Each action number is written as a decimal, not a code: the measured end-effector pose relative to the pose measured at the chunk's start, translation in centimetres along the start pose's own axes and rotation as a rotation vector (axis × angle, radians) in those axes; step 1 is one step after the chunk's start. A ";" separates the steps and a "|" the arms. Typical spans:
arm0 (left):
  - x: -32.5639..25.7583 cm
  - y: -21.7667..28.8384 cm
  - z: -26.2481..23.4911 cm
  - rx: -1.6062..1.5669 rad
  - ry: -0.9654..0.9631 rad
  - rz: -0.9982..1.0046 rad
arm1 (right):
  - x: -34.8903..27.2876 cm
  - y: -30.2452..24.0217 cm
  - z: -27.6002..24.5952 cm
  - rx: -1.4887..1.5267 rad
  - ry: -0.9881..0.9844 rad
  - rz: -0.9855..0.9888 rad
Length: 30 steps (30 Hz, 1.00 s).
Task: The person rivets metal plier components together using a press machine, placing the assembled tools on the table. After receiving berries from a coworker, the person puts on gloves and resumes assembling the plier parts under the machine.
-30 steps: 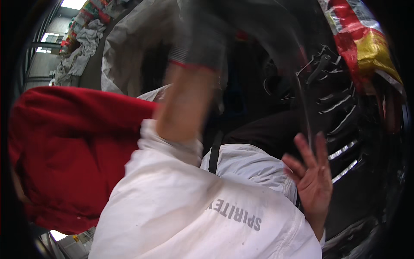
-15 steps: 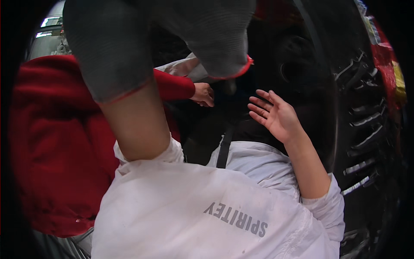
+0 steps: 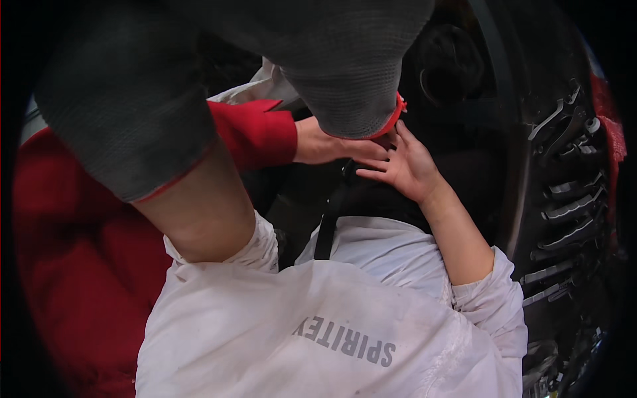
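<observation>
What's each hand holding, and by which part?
Right hand: open, holding nothing, beside a co-worker's red-sleeved hand. Left hand: hidden under grey knit fabric, so cannot tell.

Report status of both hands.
Left hand gloved grey, raised near camera, grip unclear. Right hand bare, open, against co-worker's hand in red sleeve, above black strap. Wrenches at right.

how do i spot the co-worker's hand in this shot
Start at the white garment filling the lower middle. Just above it, two hands meet under a grey knit cuff, and the co-worker's hand comes in from the left. It alone leaves a bright red sleeve; the person's right hand rises on a bare forearm.
</observation>
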<state>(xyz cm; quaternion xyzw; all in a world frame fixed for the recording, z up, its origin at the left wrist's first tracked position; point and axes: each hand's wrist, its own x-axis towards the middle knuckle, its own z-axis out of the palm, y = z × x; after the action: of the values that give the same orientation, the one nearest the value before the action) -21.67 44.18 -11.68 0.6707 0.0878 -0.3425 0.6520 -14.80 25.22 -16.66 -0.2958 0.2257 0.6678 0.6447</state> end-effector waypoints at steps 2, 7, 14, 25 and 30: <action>1.9 1.6 2.0 0.438 -0.006 0.479 | -0.6 -0.1 0.3 -0.017 0.059 -0.048; 2.4 0.7 5.0 0.660 -0.016 0.522 | -1.5 -0.8 1.3 0.019 0.043 -0.016; 1.0 1.5 5.5 0.789 0.029 0.673 | -1.1 -0.3 -2.4 0.026 -0.050 -0.061; -7.8 2.5 -3.7 0.512 -0.590 -0.032 | -2.5 -0.8 -2.0 0.088 -0.158 -0.030; -8.2 3.3 6.1 0.060 -0.508 -0.113 | -2.5 -1.2 -1.5 0.065 -0.180 -0.034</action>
<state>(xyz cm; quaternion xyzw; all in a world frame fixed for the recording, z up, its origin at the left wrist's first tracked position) -28.10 40.72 -3.77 0.5762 -0.0517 -0.5382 0.6129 -13.51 22.44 -15.94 -0.2173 0.1831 0.6731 0.6828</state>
